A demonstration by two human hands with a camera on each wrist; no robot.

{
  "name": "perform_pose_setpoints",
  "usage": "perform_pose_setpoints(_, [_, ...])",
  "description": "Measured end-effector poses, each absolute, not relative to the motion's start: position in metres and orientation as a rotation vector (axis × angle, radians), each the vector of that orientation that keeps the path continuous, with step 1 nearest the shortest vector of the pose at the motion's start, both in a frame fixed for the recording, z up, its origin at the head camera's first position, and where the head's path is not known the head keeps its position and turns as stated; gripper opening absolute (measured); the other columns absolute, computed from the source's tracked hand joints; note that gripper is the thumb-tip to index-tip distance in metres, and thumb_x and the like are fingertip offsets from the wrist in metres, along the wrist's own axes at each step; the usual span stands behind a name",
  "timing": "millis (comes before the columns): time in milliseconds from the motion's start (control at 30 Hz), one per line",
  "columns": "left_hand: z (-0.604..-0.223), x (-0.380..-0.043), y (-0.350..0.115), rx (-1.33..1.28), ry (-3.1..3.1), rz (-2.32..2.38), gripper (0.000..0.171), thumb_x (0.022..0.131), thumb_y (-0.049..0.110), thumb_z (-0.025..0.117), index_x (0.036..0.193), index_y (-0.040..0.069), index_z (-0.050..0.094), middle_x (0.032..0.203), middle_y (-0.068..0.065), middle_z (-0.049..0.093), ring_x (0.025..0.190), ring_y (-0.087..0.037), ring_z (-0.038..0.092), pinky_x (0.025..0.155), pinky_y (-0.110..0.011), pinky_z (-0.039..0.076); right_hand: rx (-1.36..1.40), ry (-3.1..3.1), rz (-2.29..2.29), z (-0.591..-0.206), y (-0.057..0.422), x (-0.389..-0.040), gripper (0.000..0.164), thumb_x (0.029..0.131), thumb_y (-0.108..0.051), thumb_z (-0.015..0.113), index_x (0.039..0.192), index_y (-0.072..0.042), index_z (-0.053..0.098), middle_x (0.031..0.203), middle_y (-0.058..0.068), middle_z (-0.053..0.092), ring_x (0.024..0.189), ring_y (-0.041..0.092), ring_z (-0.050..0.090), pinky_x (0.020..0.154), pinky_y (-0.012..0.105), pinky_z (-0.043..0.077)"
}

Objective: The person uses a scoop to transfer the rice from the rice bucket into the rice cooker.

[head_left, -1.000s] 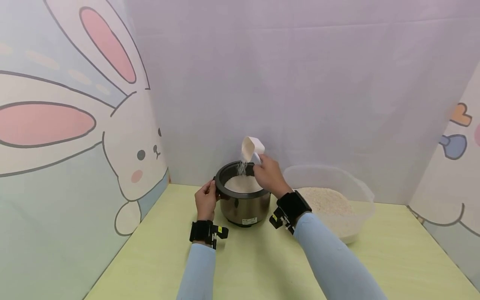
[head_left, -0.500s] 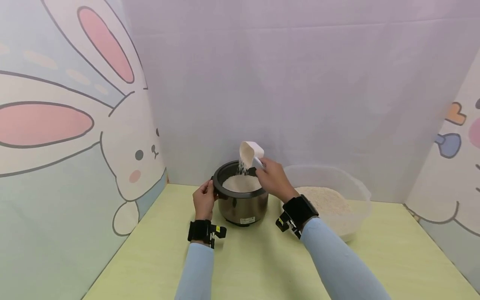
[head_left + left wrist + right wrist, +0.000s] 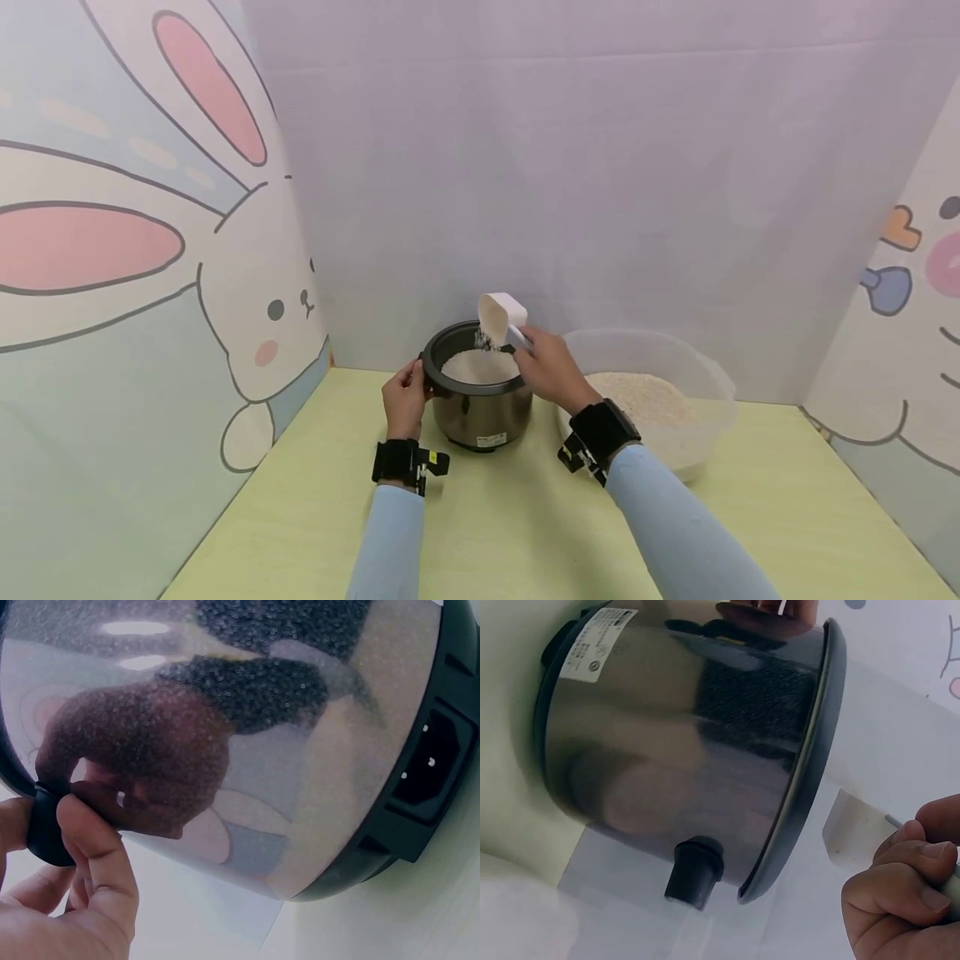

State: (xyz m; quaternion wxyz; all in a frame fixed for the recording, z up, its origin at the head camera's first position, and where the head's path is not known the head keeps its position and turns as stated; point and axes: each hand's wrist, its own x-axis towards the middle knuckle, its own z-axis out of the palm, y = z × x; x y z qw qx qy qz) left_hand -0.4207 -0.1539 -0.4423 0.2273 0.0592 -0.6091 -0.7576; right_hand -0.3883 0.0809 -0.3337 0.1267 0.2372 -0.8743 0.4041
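A dark, shiny rice cooker [image 3: 483, 412] without a lid stands on the table, with white rice [image 3: 480, 368] inside. My left hand [image 3: 403, 400] pinches the cooker's black side handle [image 3: 49, 829] between thumb and fingers. Over the pot's opening, a white measuring scoop [image 3: 504, 315] is tipped to the left, and grains fall from its mouth. Its handle is gripped by my right hand [image 3: 553, 367]. In the right wrist view the scoop [image 3: 851, 829] shows beyond the cooker's rim, partly hidden behind the fingers.
A translucent plastic tub [image 3: 720, 396] holding more pale rice stands right of the cooker, behind my right forearm. The light yellow-green table [image 3: 480, 533] meets a plain curtain [image 3: 600, 167] behind and cartoon-printed panels at both sides.
The scoop has come down a little toward the pot and tipped further, while the falling stream of rice has thinned. My left hand keeps its hold on the side handle.
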Motion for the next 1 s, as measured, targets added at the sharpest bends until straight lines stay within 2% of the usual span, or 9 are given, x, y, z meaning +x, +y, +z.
perform_pose_setpoints(267, [-0.445,-0.424,-0.155,0.158,-1.675,-2.087,0.032,0.086,0.03,0.06,0.11,0.009,0.064,0.094,-0.012,0.061,0.077,-0.021,0.063,0.064,-0.031,0.055,0.674,-2.564,1.143,-0.34,0.093,-0.388,0.035,0.091,-0.013,0.035,0.124,-0.008,0.047,0.084,0.006,0.055,0.046,0.015,0.04,0.043,0.029,0.035])
perform_pose_setpoints(433, [-0.445,-0.425,-0.155,0.152,-1.679,-2.074,0.031,0.087,0.03,0.059,0.11,0.011,0.064,0.093,-0.011,0.061,0.077,-0.021,0.064,0.064,-0.03,0.055,0.7,-2.571,1.107,-0.344,0.1,-0.388,0.039,0.093,-0.013,0.034,0.131,-0.008,0.041,0.071,0.006,0.053,0.042,0.014,0.034,0.041,0.029,0.032])
perform_pose_setpoints(533, [-0.445,-0.425,-0.155,0.156,-1.689,-2.067,0.031,0.087,0.03,0.059,0.11,0.01,0.063,0.094,-0.011,0.061,0.077,-0.021,0.064,0.064,-0.03,0.055,0.7,-2.581,1.079,-0.346,0.103,-0.387,0.04,0.093,-0.013,0.033,0.132,-0.009,0.039,0.064,0.005,0.051,0.041,0.014,0.031,0.04,0.029,0.031])
perform_pose_setpoints(1000, [-0.448,-0.427,-0.155,0.157,-1.696,-2.07,0.032,0.087,0.031,0.058,0.111,0.011,0.063,0.094,-0.011,0.06,0.079,-0.021,0.064,0.065,-0.029,0.055,0.627,-2.629,0.947,-0.35,0.113,-0.389,0.044,0.091,-0.013,0.035,0.134,-0.004,0.036,0.082,0.008,0.057,0.044,0.014,0.039,0.043,0.028,0.034])
